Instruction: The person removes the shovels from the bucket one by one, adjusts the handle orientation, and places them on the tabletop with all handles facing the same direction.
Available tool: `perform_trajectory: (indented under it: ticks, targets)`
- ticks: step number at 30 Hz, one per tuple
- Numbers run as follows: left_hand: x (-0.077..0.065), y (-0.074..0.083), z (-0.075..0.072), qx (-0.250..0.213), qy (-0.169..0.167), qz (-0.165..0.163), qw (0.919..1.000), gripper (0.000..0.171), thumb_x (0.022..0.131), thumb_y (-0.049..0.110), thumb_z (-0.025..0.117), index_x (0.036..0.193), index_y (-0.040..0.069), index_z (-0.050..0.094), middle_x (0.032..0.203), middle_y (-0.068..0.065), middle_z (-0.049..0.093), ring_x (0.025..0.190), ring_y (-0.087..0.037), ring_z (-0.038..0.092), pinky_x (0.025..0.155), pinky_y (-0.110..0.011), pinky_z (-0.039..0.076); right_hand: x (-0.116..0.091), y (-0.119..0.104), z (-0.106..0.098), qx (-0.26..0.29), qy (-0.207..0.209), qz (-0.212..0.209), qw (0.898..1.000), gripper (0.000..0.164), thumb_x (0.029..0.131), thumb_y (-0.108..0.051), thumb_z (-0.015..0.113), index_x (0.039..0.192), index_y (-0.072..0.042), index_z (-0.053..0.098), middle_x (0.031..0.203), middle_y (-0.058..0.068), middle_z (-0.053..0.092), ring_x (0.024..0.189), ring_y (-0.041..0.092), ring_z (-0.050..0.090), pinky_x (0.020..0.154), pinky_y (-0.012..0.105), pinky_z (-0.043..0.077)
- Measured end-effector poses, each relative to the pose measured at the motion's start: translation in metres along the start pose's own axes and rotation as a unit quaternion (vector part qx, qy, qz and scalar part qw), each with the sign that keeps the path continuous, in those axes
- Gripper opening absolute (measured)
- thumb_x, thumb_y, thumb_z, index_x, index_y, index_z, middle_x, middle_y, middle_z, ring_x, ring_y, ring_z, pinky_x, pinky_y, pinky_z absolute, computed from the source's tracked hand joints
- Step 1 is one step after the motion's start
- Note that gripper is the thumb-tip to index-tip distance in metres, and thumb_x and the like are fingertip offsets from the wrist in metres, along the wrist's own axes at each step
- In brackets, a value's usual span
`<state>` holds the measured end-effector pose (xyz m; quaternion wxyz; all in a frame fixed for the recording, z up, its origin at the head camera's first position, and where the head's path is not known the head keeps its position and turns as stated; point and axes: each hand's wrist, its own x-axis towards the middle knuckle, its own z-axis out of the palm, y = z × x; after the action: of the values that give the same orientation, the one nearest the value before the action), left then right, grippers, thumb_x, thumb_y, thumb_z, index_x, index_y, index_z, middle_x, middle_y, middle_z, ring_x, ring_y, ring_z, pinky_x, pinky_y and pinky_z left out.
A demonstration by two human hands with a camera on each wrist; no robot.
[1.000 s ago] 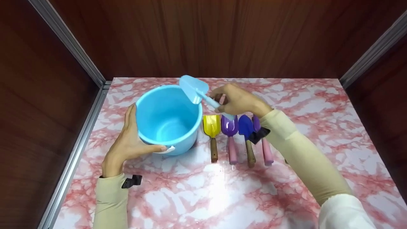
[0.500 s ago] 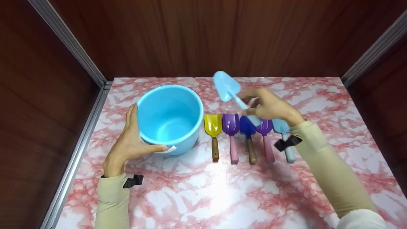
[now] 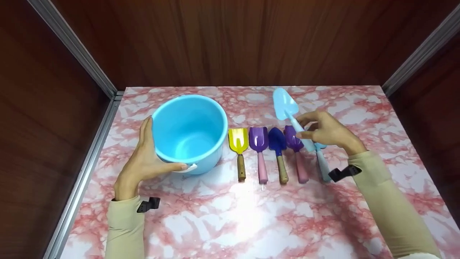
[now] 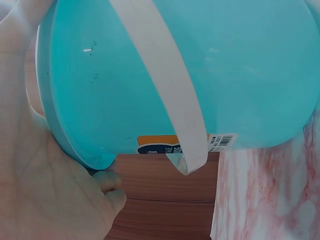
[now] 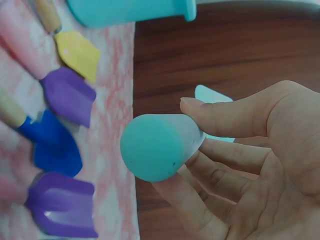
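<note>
My left hand [image 3: 142,162] grips the near-left rim of an upright light blue bucket [image 3: 210,162], its thumb lying along the front edge near the white bail handle [image 3: 190,168]. The inside of the bucket shows bare blue plastic. My right hand [image 3: 325,131] holds a light blue garden trowel [image 3: 284,104] by its pale handle, above the right end of a row of hand shovels. Its blade points to the far left. In the right wrist view, the rounded handle end [image 5: 150,147] faces the camera between thumb and fingers, and the fingers partly hide the blade.
On the marbled tabletop [image 3: 201,223] lie a yellow scoop [image 3: 238,139], a purple scoop [image 3: 258,138], a dark blue trowel [image 3: 277,138], another purple scoop [image 3: 294,142] and a light blue tool [image 3: 323,165], partly covered. Dark wood panels [image 3: 244,43] enclose the back and sides.
My right hand has moved right, from over the bucket's rim, carrying the light blue trowel to above the row's right end. The left hand keeps its hold on the bucket.
</note>
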<state>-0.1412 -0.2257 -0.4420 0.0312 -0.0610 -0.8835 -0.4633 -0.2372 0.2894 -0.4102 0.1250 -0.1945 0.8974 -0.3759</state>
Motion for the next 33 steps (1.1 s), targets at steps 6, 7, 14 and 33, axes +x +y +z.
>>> perform_trajectory:
  ticks: [6,7,14,33]
  targets:
    - [-0.001,0.0,0.0,-0.001,-0.003,-0.004,1.0,0.156,0.052,0.054,0.107,0.17,0.035,0.006,0.169,0.004,0.015,0.145,-0.035,0.04,0.114,-0.064,0.047,-0.014,0.024,0.002,0.026,0.01,0.014,0.999,0.051,0.095,-0.008,0.08,0.144,0.0,0.065,0.127,0.022,0.071,0.102,0.019,0.069,0.072,0.025,0.06]
    - [-0.001,0.0,0.0,0.002,-0.003,-0.005,1.0,0.156,0.052,0.054,0.107,0.17,0.035,0.005,0.169,0.004,0.014,0.145,-0.035,0.04,0.114,-0.064,0.047,-0.017,0.028,0.003,0.033,0.01,0.018,0.999,0.053,0.095,-0.007,0.08,0.145,0.001,0.063,0.129,0.023,0.071,0.102,0.019,0.069,0.071,0.025,0.06]
    - [0.0,0.0,0.0,0.005,-0.002,-0.007,1.0,0.157,0.052,0.055,0.107,0.17,0.034,0.005,0.169,0.005,0.014,0.144,-0.035,0.041,0.115,-0.062,0.047,-0.033,0.047,0.003,0.08,0.008,0.065,0.995,0.047,0.098,-0.008,0.077,0.142,0.001,0.065,0.126,0.025,0.068,0.096,0.017,0.073,0.07,0.03,0.063]
    - [0.0,0.0,0.0,-0.004,0.0,-0.002,1.0,0.155,0.053,0.054,0.107,0.17,0.036,0.006,0.169,0.005,0.015,0.145,-0.034,0.04,0.114,-0.064,0.047,-0.072,0.104,-0.001,0.078,0.033,0.112,0.99,0.052,0.101,-0.011,0.075,0.146,0.009,0.057,0.133,0.031,0.061,0.092,0.01,0.07,0.067,0.031,0.063]
